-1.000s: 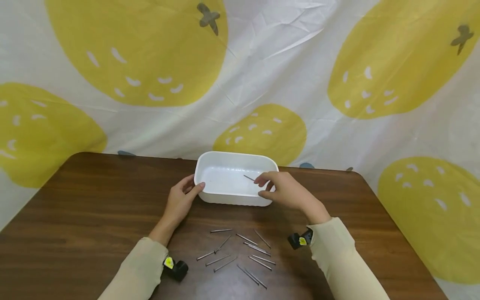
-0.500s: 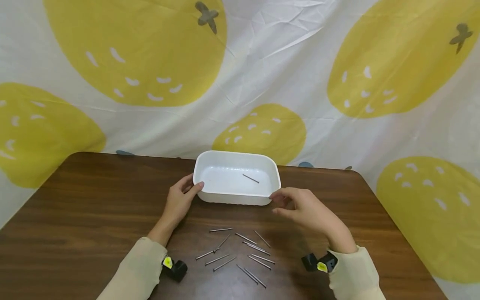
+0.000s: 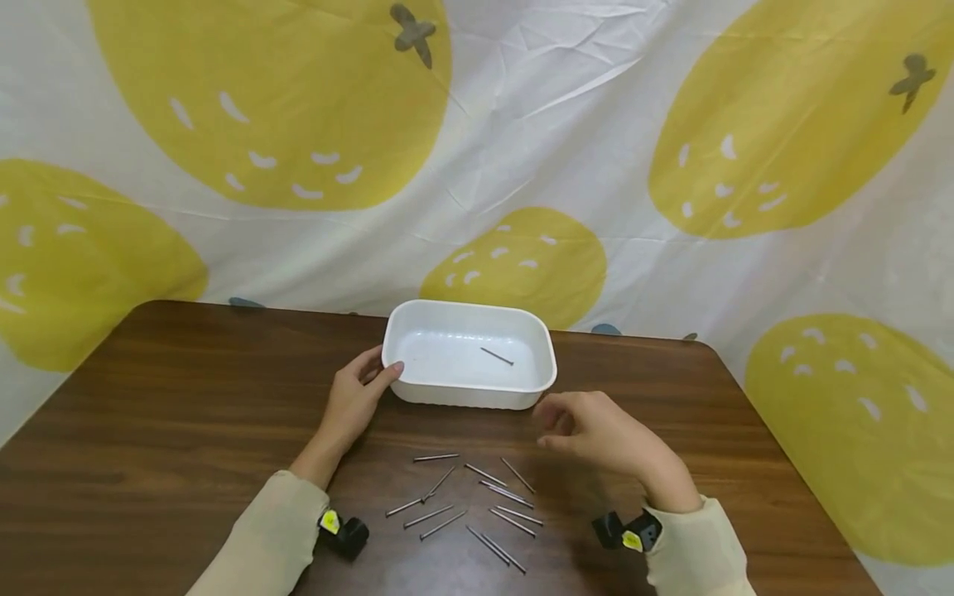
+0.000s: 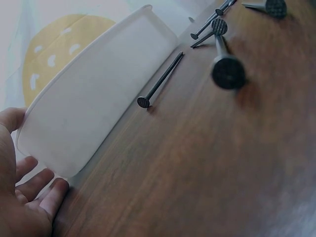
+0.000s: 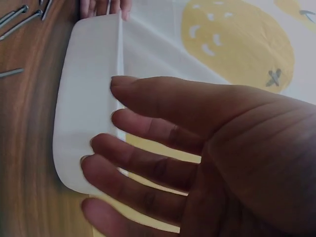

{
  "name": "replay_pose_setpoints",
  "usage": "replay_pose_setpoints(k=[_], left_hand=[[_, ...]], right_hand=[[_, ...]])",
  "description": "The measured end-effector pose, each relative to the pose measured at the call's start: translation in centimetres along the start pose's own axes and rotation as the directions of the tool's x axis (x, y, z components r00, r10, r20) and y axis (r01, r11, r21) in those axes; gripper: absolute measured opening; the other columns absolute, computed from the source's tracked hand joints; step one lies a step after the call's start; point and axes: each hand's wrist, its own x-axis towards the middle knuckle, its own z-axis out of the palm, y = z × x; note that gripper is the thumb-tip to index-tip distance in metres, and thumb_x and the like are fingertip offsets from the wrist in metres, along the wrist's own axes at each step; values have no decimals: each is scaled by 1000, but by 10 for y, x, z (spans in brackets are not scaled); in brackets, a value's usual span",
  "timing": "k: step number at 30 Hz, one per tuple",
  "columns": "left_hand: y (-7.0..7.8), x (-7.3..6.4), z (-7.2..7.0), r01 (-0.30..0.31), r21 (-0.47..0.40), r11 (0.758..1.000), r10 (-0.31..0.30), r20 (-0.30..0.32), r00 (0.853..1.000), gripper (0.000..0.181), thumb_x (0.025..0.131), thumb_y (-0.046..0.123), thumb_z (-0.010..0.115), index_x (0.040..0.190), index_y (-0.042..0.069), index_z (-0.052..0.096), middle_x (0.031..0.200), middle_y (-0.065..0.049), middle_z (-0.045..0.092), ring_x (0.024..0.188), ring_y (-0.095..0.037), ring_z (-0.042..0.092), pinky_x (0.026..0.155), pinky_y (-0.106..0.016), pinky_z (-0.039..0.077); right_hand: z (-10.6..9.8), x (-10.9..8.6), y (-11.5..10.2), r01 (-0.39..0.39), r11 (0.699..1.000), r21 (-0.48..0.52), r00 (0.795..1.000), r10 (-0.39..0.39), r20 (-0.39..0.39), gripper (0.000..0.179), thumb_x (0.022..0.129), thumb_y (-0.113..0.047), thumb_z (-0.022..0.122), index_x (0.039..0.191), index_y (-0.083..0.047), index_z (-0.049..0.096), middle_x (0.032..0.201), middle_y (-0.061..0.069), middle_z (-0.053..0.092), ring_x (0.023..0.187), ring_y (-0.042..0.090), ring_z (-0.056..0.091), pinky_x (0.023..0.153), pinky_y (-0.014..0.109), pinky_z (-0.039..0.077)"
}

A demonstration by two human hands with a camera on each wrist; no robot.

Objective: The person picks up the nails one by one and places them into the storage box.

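A white rectangular plastic container stands near the back of the table, with one nail lying inside it. My left hand grips its left end, thumb over the rim and fingers against the outer wall, as the left wrist view also shows. My right hand hovers just off the container's front right corner, fingers loosely bent and nothing between them. In front of the container several steel nails lie scattered on the wood; one nail rests close to the container's front wall in the left wrist view.
The dark wooden table has its back edge against a white cloth printed with yellow fruit shapes. A small black camera sits on the left wrist and another camera on the right.
My right hand has let go of a nail inside the container and drawn back toward me, out past the front right corner. The left hand keeps its grip on the container.
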Motion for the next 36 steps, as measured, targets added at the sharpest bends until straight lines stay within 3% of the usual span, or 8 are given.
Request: replay_pose_setpoints(k=[11,17,30,36], left_hand=[[0,0,0,-6,3,1000,6,3,1000,59,99,30,65,148,2,48,152,-20,50,138,-36,52,113,-46,45],[-1,1,0,-4,-9,1000,5,6,1000,59,99,29,65,148,2,48,152,-20,51,139,-35,52,114,-46,44],[1,-1,0,-5,-5,1000,5,6,1000,59,99,30,65,148,2,49,152,-20,50,138,-36,52,114,-47,44],[1,-1,0,-11,-17,1000,11,1,1000,58,99,28,65,147,0,49,151,-21,51,138,-36,53,114,-47,44]], right_hand=[[17,7,-5,-1,1000,0,995,1,97,20,82,-8,78,100,-8,69,84,-1,69,69,2,60,63,21,51],[23,9,-7,11,999,-46,995,-7,97,19,78,-4,78,93,-12,68,81,-3,67,68,4,57,62,22,49],[39,12,-8,-17,994,-109,994,29,107,22,74,-5,81,90,-12,69,68,-7,55,64,6,50,57,23,42],[42,14,-8,-26,993,-117,995,37,96,24,73,-5,81,93,-11,69,71,-5,58,65,6,51,59,23,43]])
